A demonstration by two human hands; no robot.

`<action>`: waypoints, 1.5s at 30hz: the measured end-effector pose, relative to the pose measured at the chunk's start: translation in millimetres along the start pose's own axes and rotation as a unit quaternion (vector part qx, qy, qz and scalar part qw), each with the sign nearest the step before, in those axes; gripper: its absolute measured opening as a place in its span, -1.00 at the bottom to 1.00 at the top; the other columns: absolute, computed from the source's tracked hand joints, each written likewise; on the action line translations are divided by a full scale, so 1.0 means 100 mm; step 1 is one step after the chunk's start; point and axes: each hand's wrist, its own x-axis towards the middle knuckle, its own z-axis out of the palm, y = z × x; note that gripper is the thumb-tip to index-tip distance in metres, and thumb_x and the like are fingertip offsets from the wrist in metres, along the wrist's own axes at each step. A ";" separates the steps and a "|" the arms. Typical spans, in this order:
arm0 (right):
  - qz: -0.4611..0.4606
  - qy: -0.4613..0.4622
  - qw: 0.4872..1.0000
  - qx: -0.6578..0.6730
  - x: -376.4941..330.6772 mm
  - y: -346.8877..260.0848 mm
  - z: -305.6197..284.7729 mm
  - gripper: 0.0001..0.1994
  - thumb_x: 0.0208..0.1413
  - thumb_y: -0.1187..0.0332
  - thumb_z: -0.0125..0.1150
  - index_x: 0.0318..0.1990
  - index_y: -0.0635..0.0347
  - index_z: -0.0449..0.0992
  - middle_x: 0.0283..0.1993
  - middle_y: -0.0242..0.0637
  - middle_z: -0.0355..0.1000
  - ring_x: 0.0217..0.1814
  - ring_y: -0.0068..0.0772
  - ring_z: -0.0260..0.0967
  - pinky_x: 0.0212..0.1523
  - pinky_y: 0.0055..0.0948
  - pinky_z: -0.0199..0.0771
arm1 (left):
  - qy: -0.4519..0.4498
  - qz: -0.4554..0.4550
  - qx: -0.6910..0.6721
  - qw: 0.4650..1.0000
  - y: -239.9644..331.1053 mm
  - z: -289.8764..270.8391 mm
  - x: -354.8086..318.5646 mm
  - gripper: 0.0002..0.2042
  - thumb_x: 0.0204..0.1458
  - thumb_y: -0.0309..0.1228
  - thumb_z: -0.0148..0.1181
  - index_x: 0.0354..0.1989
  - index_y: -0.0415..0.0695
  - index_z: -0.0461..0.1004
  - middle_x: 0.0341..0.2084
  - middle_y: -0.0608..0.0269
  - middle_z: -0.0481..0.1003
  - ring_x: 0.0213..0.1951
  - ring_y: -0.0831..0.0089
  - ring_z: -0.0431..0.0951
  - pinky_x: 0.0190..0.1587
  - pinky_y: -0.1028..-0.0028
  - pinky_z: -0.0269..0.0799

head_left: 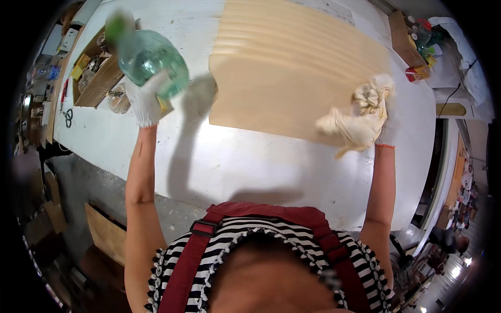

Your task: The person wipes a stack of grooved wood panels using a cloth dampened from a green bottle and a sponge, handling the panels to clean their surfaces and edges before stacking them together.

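Green bottle [151, 55] extends beyond the left hand [142, 101] clasping it, upper left, translucent; right hand [387, 122] clutches crumpled cream cloth [360, 128].

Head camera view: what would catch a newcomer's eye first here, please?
Probably the translucent green bottle, held up at upper left in the gloved left hand. Opposite, the gloved right hand holds a crumpled cream cloth. Between them, a large beige sheet lies on the white table.
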 end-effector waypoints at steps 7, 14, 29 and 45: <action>0.101 -0.005 0.994 0.040 -0.25 0.70 1.56 -0.68 0.30 0.13 0.06 -0.08 0.24 0.43 -0.26 -0.27 0.44 -0.27 -0.43 0.42 -0.25 -0.44 0.48 | -0.291 -0.213 -0.043 0.932 0.18 0.38 -1.21 -0.21 -0.39 -0.40 0.52 0.16 -0.27 0.35 -0.05 0.15 0.51 -0.04 0.37 0.53 0.07 0.36 0.44; 0.049 -0.072 0.995 -0.047 -0.38 0.85 1.51 -0.62 0.24 0.15 0.13 0.05 0.26 0.43 -0.11 -0.26 0.48 -0.11 -0.41 0.47 -0.11 -0.36 0.55 | -0.383 -0.345 -0.175 0.839 0.27 0.88 -1.67 -0.36 -0.23 -0.45 0.41 0.12 -0.30 0.36 -0.07 0.15 0.52 -0.09 0.40 0.54 0.01 0.42 0.47; 0.091 -0.143 0.985 0.014 -0.31 0.85 1.27 -0.55 0.21 0.22 0.10 0.15 0.33 0.35 0.01 -0.13 0.45 -0.04 -0.30 0.48 -0.04 -0.35 0.57 | -0.280 -0.587 -0.474 0.594 0.49 0.97 -1.88 -0.45 0.07 -0.32 0.23 0.21 -0.25 0.25 -0.06 -0.04 0.48 -0.10 0.19 0.57 -0.05 0.20 0.58; -0.459 -0.052 0.508 -0.727 0.69 -0.23 1.35 -0.73 0.14 0.38 0.16 -0.01 0.18 0.53 0.01 -0.21 0.45 -0.05 -0.22 0.43 -0.04 -0.37 0.46 | -0.002 -0.102 -0.101 0.990 -0.02 0.12 -0.59 -0.42 -0.23 -0.51 0.41 0.06 -0.31 0.38 -0.15 0.09 0.54 -0.14 0.35 0.57 -0.12 0.40 0.57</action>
